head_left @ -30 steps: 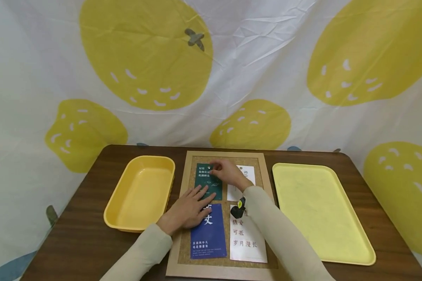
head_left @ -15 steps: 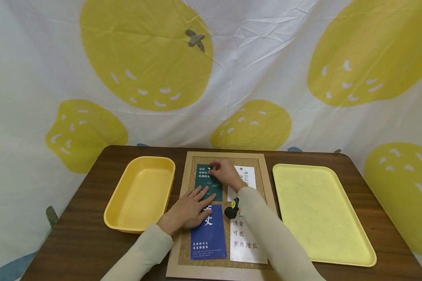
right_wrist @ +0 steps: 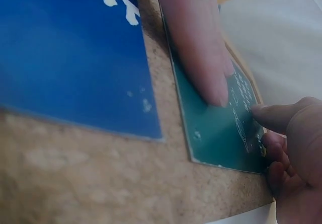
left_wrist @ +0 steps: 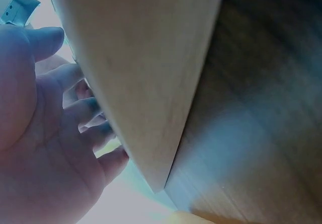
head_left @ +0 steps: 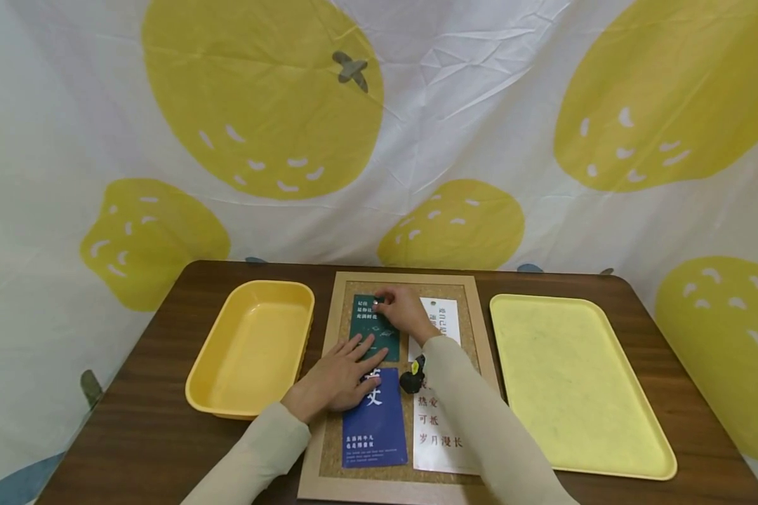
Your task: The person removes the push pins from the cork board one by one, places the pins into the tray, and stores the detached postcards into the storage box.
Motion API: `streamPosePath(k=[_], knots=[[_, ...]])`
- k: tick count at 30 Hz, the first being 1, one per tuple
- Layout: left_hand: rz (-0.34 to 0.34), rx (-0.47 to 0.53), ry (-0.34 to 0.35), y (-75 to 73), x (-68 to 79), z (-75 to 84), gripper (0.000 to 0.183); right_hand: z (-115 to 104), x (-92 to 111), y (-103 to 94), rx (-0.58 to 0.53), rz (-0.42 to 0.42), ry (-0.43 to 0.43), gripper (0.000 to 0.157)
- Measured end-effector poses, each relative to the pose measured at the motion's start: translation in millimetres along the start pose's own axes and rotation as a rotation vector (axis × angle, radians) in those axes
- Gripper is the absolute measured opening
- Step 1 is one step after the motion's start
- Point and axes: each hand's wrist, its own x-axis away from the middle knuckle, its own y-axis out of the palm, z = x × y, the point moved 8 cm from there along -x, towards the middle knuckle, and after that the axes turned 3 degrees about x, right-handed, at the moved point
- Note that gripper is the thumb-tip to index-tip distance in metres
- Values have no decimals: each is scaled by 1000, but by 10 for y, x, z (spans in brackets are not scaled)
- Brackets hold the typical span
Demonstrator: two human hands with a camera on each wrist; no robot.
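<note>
A wood-framed corkboard lies flat on the table, bearing a green card, a blue card and two white cards, an upper one and a lower one. My left hand rests with spread fingers across the green card's lower part and the blue card's top. At the green card's upper edge, my right hand pinches a small shiny pushpin, mostly hidden by the fingers. In the right wrist view, a left fingertip presses on the green card. The right forearm covers part of both white cards.
Left of the board stands a deep yellow-orange basin. A flat pale yellow tray lies to the right. Another pin sits at the top of the upper white card. Behind the brown table hangs a fruit-patterned cloth.
The right wrist and forearm have shifted slightly left, uncovering more of the upper white card. The right fingers stay at the pin; the left hand has not moved.
</note>
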Motion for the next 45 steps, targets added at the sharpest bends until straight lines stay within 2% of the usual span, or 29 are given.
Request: streamPosePath(k=[22,32,45], knots=[[1,38,16,-11,14,14,57,12,25,-2,52,61,62,16],[0,45,-1,10,6,-9,58,9,16,-7,138,83,64,15],[-5,58,3,-8,24,0,58,-1,11,4,179,84,45,14]])
